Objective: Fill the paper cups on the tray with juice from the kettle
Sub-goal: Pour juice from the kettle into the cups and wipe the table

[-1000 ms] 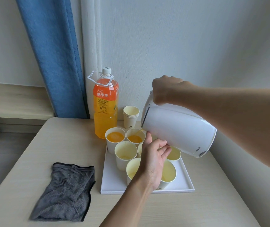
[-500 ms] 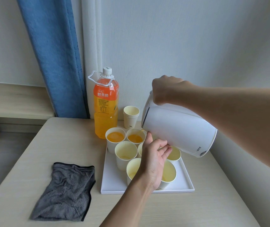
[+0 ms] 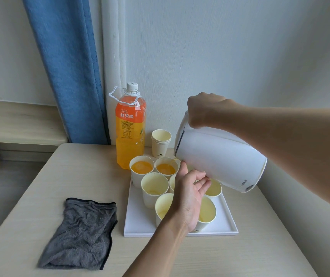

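My right hand (image 3: 206, 108) grips the handle of the white kettle (image 3: 220, 160), which is tilted spout-down over the back of the white tray (image 3: 138, 222). A thin stream of juice runs from the spout into the back middle paper cup (image 3: 165, 168), which holds orange juice. The back left cup (image 3: 141, 166) is full of juice. My left hand (image 3: 190, 192) reaches over the tray, its fingertips touching the kettle's underside. Several pale yellow cups, such as one (image 3: 154, 183) and another (image 3: 207, 210), show no juice; my left hand hides part of them.
A large orange juice bottle (image 3: 130, 132) and a stack of spare cups (image 3: 161, 142) stand behind the tray by the wall. A grey cloth (image 3: 80, 232) lies on the table's left. A blue curtain (image 3: 70, 66) hangs at the back left.
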`<state>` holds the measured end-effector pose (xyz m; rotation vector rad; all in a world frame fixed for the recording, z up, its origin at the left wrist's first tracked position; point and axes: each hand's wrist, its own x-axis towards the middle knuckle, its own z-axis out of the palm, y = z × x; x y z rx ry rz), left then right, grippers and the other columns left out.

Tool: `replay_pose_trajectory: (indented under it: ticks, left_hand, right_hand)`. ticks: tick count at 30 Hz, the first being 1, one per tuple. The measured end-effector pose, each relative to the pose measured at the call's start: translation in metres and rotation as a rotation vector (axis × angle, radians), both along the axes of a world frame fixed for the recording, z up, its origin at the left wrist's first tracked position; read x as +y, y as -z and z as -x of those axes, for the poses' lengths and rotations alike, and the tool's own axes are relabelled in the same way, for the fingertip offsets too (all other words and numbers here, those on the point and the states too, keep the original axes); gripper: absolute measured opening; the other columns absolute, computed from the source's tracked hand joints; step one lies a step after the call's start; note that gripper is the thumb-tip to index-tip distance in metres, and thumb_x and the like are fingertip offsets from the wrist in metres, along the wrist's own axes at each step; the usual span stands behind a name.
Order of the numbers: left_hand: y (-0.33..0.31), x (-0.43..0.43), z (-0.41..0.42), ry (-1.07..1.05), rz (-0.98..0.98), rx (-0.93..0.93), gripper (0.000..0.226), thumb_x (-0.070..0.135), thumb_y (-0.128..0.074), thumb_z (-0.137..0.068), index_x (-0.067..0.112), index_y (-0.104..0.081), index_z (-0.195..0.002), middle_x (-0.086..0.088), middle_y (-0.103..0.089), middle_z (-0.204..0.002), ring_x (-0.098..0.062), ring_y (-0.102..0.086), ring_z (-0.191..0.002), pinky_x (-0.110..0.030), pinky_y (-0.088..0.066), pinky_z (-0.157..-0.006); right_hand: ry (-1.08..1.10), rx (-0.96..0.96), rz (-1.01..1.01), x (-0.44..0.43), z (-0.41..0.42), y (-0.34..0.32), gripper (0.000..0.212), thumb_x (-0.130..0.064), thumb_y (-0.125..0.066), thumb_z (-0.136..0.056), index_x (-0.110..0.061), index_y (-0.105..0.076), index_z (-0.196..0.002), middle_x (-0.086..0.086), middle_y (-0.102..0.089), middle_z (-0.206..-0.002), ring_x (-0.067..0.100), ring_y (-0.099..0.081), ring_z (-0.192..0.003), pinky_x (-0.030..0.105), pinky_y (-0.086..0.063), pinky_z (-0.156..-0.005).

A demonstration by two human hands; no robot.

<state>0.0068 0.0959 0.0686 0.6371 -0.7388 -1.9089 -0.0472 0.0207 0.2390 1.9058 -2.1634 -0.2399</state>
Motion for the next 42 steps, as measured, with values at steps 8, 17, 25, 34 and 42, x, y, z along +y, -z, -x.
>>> replay_pose_trajectory:
  ticks: [8, 17, 25, 34, 42]
  left_hand:
    - [0.000, 0.000, -0.001, 0.003, 0.018, 0.008, 0.063, 0.012, -0.055, -0.072, 0.024, -0.059, -0.134, 0.004, -0.074, -0.109, -0.028, -0.068, -0.113, -0.042, -0.048, -0.113]
    - [-0.001, 0.000, 0.000, 0.001, -0.002, 0.010, 0.064, 0.011, -0.056, -0.071, 0.026, -0.059, -0.133, 0.002, -0.074, -0.111, -0.030, -0.067, -0.117, -0.042, -0.049, -0.112]
    - [-0.002, 0.000, 0.000, 0.001, -0.003, 0.009, 0.064, 0.011, -0.055, -0.072, 0.025, -0.058, -0.134, 0.000, -0.073, -0.114, -0.033, -0.065, -0.125, -0.042, -0.048, -0.113]
    - [-0.003, 0.000, -0.003, -0.010, 0.007, -0.008, 0.052, 0.007, -0.056, -0.078, 0.030, -0.059, -0.125, 0.012, -0.078, -0.100, -0.028, -0.067, -0.118, -0.043, -0.046, -0.115]
    - [-0.004, -0.002, -0.001, -0.001, 0.053, -0.068, 0.064, 0.010, -0.055, -0.076, 0.031, -0.056, -0.137, 0.005, -0.074, -0.120, -0.026, -0.065, -0.125, -0.042, -0.044, -0.117]
  right_hand:
    - [-0.001, 0.005, 0.013, -0.002, 0.002, 0.001, 0.022, -0.013, -0.051, -0.091, -0.012, -0.042, -0.071, 0.005, -0.045, -0.074, 0.018, -0.042, -0.056, 0.024, -0.027, -0.049]
    - [0.002, 0.000, 0.027, -0.005, 0.006, 0.004, 0.025, -0.020, -0.051, -0.095, -0.013, -0.044, -0.071, 0.004, -0.047, -0.074, 0.018, -0.043, -0.057, 0.024, -0.027, -0.048]
    - [-0.003, 0.006, 0.019, -0.003, 0.004, 0.003, 0.026, -0.018, -0.052, -0.093, -0.012, -0.042, -0.070, 0.004, -0.045, -0.073, 0.018, -0.042, -0.056, 0.024, -0.027, -0.049]
    - [0.021, -0.043, 0.020, 0.003, 0.008, -0.001, 0.025, -0.017, -0.049, -0.094, -0.013, -0.041, -0.070, 0.003, -0.045, -0.074, 0.017, -0.042, -0.057, 0.023, -0.026, -0.049]
    - [0.050, -0.120, 0.024, 0.012, 0.019, -0.007, 0.025, -0.016, -0.045, -0.093, -0.014, -0.037, -0.069, 0.004, -0.043, -0.077, 0.019, -0.043, -0.060, 0.024, -0.028, -0.050]
